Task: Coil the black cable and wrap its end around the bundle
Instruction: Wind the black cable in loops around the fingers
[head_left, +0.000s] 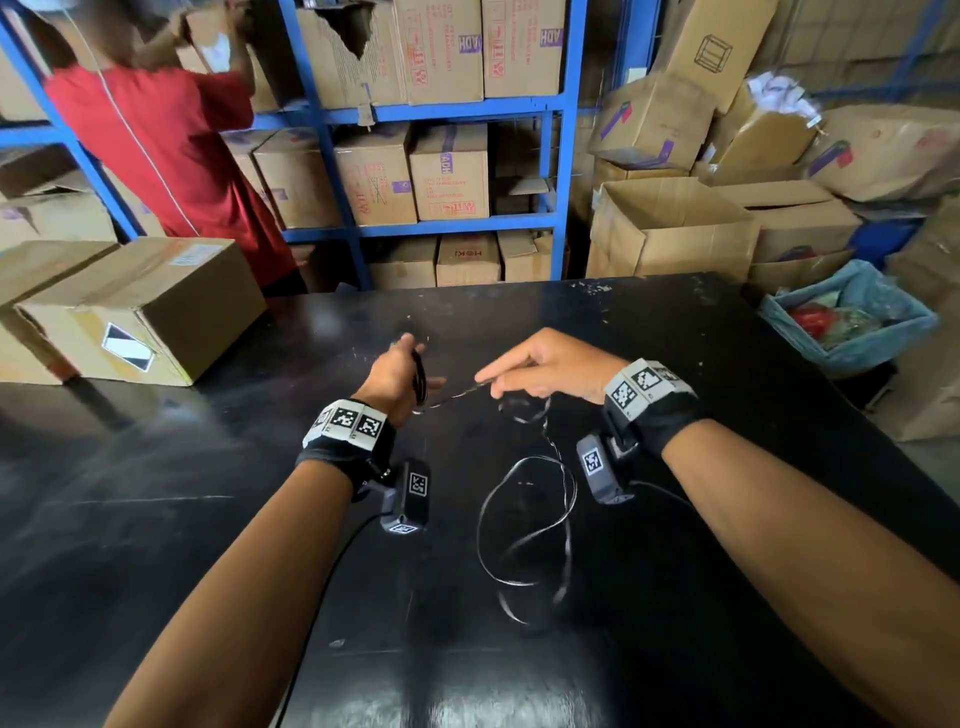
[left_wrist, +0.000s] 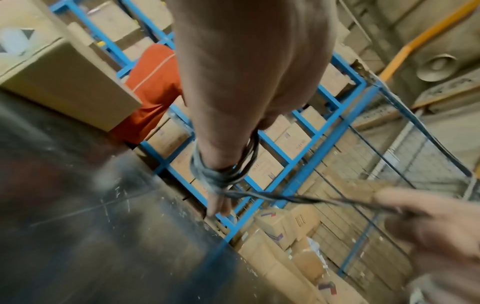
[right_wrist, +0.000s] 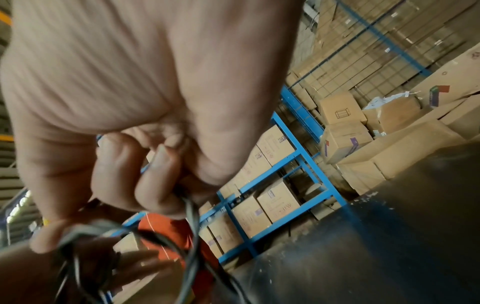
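Black cable (head_left: 524, 525) is wound in turns around the straight fingers of the left hand (head_left: 397, 371) above the table (head_left: 156, 519), while the strand beside it is pinched taut by the right hand (head_left: 545, 366), presumably for tight, even coils.

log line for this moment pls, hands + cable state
phase: coiling | left hand: black cable looped round its fingers | right hand: pinches strand, feeding it across | slack: loose loops on table
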